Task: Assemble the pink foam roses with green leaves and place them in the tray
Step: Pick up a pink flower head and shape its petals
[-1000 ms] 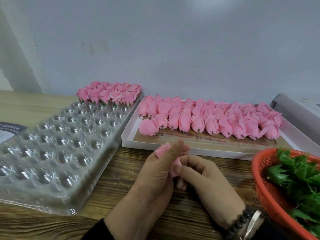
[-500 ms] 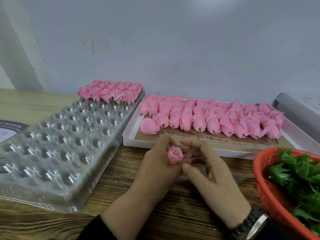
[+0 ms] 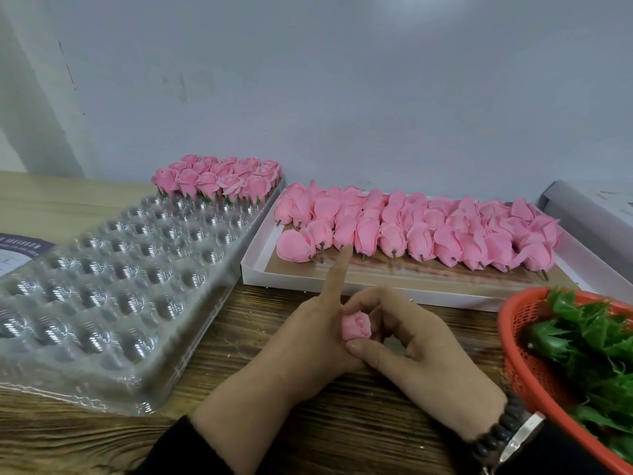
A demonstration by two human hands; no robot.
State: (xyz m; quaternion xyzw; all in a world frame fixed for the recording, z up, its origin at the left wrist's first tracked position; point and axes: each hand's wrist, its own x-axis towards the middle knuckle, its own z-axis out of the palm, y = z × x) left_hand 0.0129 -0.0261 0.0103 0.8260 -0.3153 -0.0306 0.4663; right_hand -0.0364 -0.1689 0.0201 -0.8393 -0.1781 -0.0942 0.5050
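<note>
A small pink foam rose [image 3: 356, 325] sits between my two hands above the wooden table. My left hand [image 3: 308, 341] holds it from the left, with the index finger stretched straight toward the box. My right hand [image 3: 407, 341] pinches the rose between thumb and curled fingers. Its underside is hidden. A clear plastic tray [image 3: 102, 279] with many round cups lies at left; finished roses with green leaves [image 3: 219, 180] fill its far rows. Green leaves [image 3: 589, 347] fill a red basket [image 3: 513, 351] at right.
A white shallow box [image 3: 257, 265] behind my hands holds several rows of loose pink rose heads [image 3: 411, 228] with short stems. A grey box edge [image 3: 582, 214] sits at far right, a printed paper [image 3: 17, 252] at far left. A grey wall stands behind.
The rose has turned bloom-up and sunk lower between my hands. My left index finger has straightened and now points toward the box. My right hand has closed in around the rose.
</note>
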